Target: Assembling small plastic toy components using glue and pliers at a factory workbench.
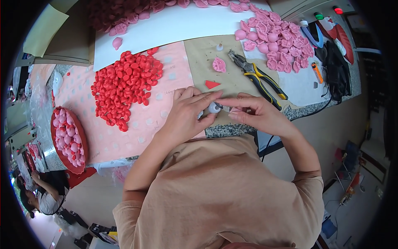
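Note:
Near the table's front edge, my left hand is closed around a small white bottle with a dark spot at its top. From the other side comes my right hand, its fingers drawn together and the index fingertip at the bottle's top. Whatever lies between those fingers is too small to make out. Just beyond my hands is a red scrap. Farther off lie a pink shell-like piece and a small pale nozzle-like cone. Pliers with black-and-yellow handles rest beyond my right hand.
Left of my hands is a heap of red pieces on pink patterned paper. A red tray of pink and red pieces stands at far left. Pink pieces pile up at back right, near an orange cutter and black cloth-like item.

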### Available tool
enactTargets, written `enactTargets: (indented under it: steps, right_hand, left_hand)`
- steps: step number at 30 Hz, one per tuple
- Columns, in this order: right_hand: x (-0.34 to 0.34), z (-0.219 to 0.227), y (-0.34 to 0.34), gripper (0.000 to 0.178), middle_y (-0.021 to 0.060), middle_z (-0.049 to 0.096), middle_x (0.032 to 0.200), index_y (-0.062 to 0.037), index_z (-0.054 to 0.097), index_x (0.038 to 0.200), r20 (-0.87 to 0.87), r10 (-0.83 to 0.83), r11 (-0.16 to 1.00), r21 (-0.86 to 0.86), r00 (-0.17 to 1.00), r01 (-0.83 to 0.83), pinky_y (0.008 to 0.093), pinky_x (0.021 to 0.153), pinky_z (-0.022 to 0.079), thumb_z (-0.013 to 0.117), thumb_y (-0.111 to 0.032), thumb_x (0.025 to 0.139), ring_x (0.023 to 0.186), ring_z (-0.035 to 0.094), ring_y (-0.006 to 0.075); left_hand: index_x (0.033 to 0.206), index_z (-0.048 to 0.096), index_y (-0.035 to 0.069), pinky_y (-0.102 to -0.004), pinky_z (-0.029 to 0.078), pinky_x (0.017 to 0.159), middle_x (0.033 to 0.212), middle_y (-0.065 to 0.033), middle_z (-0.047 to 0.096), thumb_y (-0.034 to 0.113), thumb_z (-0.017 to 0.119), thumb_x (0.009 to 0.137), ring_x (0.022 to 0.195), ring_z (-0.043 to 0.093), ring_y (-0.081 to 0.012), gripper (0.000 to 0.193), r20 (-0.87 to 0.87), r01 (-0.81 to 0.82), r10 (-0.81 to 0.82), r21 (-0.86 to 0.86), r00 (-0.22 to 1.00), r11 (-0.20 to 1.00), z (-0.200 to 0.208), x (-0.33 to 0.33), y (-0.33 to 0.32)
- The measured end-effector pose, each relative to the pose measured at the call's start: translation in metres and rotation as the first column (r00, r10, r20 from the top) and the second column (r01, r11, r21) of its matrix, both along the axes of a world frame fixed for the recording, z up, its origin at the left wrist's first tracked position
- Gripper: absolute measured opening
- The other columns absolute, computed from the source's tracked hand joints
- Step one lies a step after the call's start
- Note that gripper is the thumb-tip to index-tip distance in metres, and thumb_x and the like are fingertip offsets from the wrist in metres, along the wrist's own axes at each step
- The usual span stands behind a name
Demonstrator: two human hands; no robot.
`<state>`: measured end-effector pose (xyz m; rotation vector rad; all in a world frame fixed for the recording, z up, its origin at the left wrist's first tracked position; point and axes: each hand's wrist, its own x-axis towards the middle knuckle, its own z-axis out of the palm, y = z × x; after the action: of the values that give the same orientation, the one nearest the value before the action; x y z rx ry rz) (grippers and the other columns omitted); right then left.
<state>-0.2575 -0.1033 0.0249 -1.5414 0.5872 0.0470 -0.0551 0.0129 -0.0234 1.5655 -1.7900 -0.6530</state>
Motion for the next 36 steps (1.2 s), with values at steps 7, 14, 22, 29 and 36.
enactTargets:
  steps: [7, 14, 22, 29, 36]
  right_hand:
    - [0.001, -0.001, 0.004, 0.042, -0.0049, 0.049, 0.072, -0.0098, 0.051, 0.139, -0.189, -0.186, 0.802, 0.537, 0.964, 0.261, 0.0188, 0.054, 0.037, 0.057, -0.014, 0.098, 0.056, 0.041, 0.0019]
    - [-0.004, -0.003, 0.004, 0.044, -0.0026, 0.051, 0.084, -0.009, 0.052, 0.139, 0.009, -0.09, 0.979, 0.185, 0.996, 0.087, 0.0199, 0.063, 0.04, 0.059, -0.012, 0.096, 0.068, 0.045, 0.0046]
    - [0.001, 0.007, 0.004, 0.045, -0.0005, 0.048, 0.09, -0.0096, 0.055, 0.136, 0.02, 0.052, 0.996, -0.076, 0.998, -0.051, 0.0227, 0.067, 0.039, 0.063, -0.009, 0.092, 0.077, 0.043, 0.0086]
    - [0.001, 0.006, -0.001, 0.043, -0.0006, 0.047, 0.087, -0.0097, 0.057, 0.135, 0.01, 0.066, 0.996, -0.056, 0.998, -0.065, 0.0226, 0.066, 0.038, 0.063, -0.008, 0.092, 0.076, 0.042, 0.0083]
    - [-0.002, 0.001, -0.008, 0.042, -0.0029, 0.053, 0.089, -0.0111, 0.057, 0.135, -0.021, 0.072, 0.996, 0.063, 0.997, -0.07, 0.0206, 0.064, 0.04, 0.062, -0.008, 0.093, 0.073, 0.044, 0.0046]
  left_hand:
    - [0.131, 0.059, 0.008, -0.0363, 0.034, 0.09, 0.109, -0.0075, 0.067, 0.015, 0.071, 0.075, 0.095, 0.053, -0.0228, 0.058, -0.001, 0.024, -0.024, 0.026, 1.0, 0.999, -0.002, 0.004, 0.001]
    - [0.115, 0.06, 0.007, -0.0392, 0.036, 0.091, 0.104, -0.0093, 0.064, 0.022, 0.083, 0.069, 0.101, 0.056, -0.0252, 0.054, -0.132, -0.123, 0.115, -0.053, 0.985, 0.991, 0.005, -0.002, 0.0]
    - [0.096, 0.062, 0.008, -0.0372, 0.038, 0.088, 0.095, -0.0061, 0.064, 0.018, 0.082, 0.069, 0.093, 0.059, -0.0247, 0.035, -0.086, -0.098, 0.091, -0.073, 0.992, 0.993, -0.007, 0.0, 0.002]
    - [0.093, 0.065, 0.009, -0.0357, 0.038, 0.086, 0.091, -0.0049, 0.065, 0.018, 0.081, 0.07, 0.091, 0.059, -0.0231, 0.029, -0.108, -0.1, 0.092, -0.079, 0.99, 0.992, -0.007, -0.002, 0.001]
    - [0.095, 0.067, 0.009, -0.0349, 0.038, 0.085, 0.089, -0.0047, 0.064, 0.017, 0.081, 0.069, 0.089, 0.059, -0.0227, 0.03, -0.114, -0.09, 0.082, -0.072, 0.99, 0.993, -0.006, 0.0, 0.0]
